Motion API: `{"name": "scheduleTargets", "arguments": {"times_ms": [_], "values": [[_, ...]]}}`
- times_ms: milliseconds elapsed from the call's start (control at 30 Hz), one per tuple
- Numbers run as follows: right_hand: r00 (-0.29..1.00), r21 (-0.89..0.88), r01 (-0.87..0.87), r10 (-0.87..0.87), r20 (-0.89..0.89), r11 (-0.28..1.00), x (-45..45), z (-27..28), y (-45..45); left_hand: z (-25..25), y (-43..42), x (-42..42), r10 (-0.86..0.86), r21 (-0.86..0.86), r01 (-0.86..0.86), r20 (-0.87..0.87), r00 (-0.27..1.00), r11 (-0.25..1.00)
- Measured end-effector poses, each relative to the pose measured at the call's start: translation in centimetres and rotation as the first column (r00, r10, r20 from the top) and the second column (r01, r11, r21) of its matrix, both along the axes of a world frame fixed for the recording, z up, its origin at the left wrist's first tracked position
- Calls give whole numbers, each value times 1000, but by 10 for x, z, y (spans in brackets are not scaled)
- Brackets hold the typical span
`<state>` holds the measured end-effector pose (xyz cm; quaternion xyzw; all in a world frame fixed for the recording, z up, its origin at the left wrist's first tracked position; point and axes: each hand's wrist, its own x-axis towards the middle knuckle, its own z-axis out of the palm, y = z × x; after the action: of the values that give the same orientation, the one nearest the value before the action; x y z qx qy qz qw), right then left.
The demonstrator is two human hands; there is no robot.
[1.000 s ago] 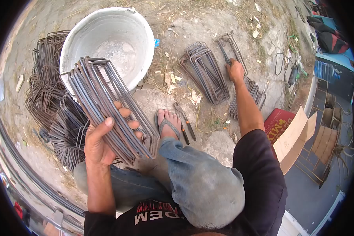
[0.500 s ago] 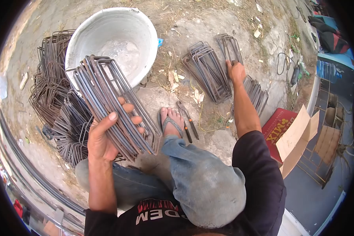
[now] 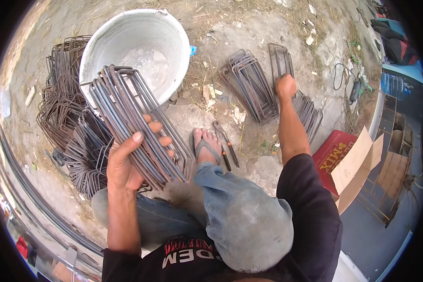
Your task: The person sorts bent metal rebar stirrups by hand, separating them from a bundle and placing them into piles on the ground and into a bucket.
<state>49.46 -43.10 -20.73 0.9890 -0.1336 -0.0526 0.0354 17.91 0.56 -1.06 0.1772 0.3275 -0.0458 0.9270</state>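
Observation:
My left hand (image 3: 122, 164) is wrapped round a thick bundle of rectangular rebar stirrups (image 3: 127, 122), held tilted above my lap with the thumb across the near bars. At the right, my outstretched right hand (image 3: 285, 87) is closed round the lower part of a rebar stirrup (image 3: 272, 63); whether it holds one or a few I cannot tell. Just left of that hand lies a loose pile of stirrups (image 3: 256, 94) on the ground. Another row of stirrups (image 3: 308, 115) rests beneath and beside my right forearm.
A white tub (image 3: 181, 56) stands at upper left, beside heaps of bent stirrups (image 3: 63, 103). Pincers with orange-marked handles (image 3: 228, 148) lie by my sandalled foot (image 3: 206, 148). An opened red carton (image 3: 333, 150) sits at right. Long bars (image 3: 37, 202) run along the left.
My right hand has shifted slightly right and toward me, drawing its stirrup away from the loose pile. My left hand keeps its bundle almost still.

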Motion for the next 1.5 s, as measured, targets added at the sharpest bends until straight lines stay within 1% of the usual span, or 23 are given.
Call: {"name": "scheduleTargets", "arguments": {"times_ms": [100, 200, 233, 267, 333, 400, 433, 467, 533, 633, 733, 833, 867, 933, 1000, 1100, 1167, 1233, 1300, 1367, 1433, 1467, 1500], "values": [[997, -11, -7, 6, -82, 1000, 9, -3, -13, 0, -2, 1, -10, -9, 10, 2, 1000, 1000], [990, -81, -137, 134, -42, 987, 19, 10, -19, 1, -3, 6, -11, -20, 11, 5, 1000, 1000], [959, 22, -255, 250, 136, 967, 13, 30, -2, 4, -3, 6, -47, 30, 47, 1, 999, 998], [919, 189, -378, 343, 193, 906, 0, 68, 35, 4, -4, 10, -62, 61, 61, 20, 998, 996], [941, 687, -302, 322, 104, 661, -65, 159, 134, 5, -6, 13, -47, 77, 43, 48, 998, 996], [879, 896, -158, 473, -64, 414, -135, 216, 201, 7, -7, 14, -36, 111, 31, 43, 998, 993], [820, 954, -181, 573, 12, 239, -164, 219, 222, 8, -9, 15, -35, 133, 29, 39, 999, 991], [706, 958, -227, 708, 38, 175, -180, 241, 247, 9, -12, 16, -35, 148, 28, 40, 999, 989], [572, 913, -364, 818, 61, 186, -198, 214, 264, 3, -15, 14, -43, 223, 43, -4, 999, 974], [670, 984, 22, 728, -145, 175, -204, 211, 267, 7, -12, 10, -63, 234, 69, -32, 997, 970], [663, 987, -21, 741, -103, 157, -210, 199, 251, 4, -15, 4, -96, 218, 100, -29, 995, 971], [642, 967, -74, 753, -143, 246, -207, 216, 241, 2, -17, 4, -135, 199, 142, -50, 990, 970], [694, 980, -115, 719, -37, 162, -209, 213, 239, 4, -19, 4, -124, 183, 137, -81, 989, 974], [768, 979, -128, 641, -5, 161, -210, 208, 236, 12, -16, 2, -68, 176, 87, -110, 992, 981], [791, 966, -29, 596, -134, 256, -204, 216, 231, 16, -10, 1, -72, 179, 96, -133, 988, 979], [881, 977, 131, 433, -191, 166, -178, 225, 194, 17, -4, -2, -54, 172, 71, -100, 993, 983], [957, 984, 89, 260, -128, 157, -147, 236, 153, 14, 6, -8, 10, 94, -4, -67, 998, 996], [993, 967, -83, 106, 58, 242, -109, 228, 96, 24, 11, -13, 63, 105, -56, -59, 996, 993], [981, 841, -166, 0, 194, 515, -69, 219, 47, 27, 16, -16, 103, 122, -100, -24, 994, 987], [943, 500, -277, 131, 307, 821, -33, 195, 11, 25, 20, -20, 123, 135, -119, -28, 992, 984], [881, 160, -345, 259, 397, 925, -6, 138, -23, 21, 23, -17, 135, 136, -131, -21, 991, 982], [843, -19, -361, 335, 420, 932, 4, 104, -33, 19, 24, -15, 138, 132, -134, -18, 990, 982], [892, 16, -320, 296, 340, 947, 9, 72, -40, 17, 23, -15, 142, 128, -139, -20, 990, 982]]}}
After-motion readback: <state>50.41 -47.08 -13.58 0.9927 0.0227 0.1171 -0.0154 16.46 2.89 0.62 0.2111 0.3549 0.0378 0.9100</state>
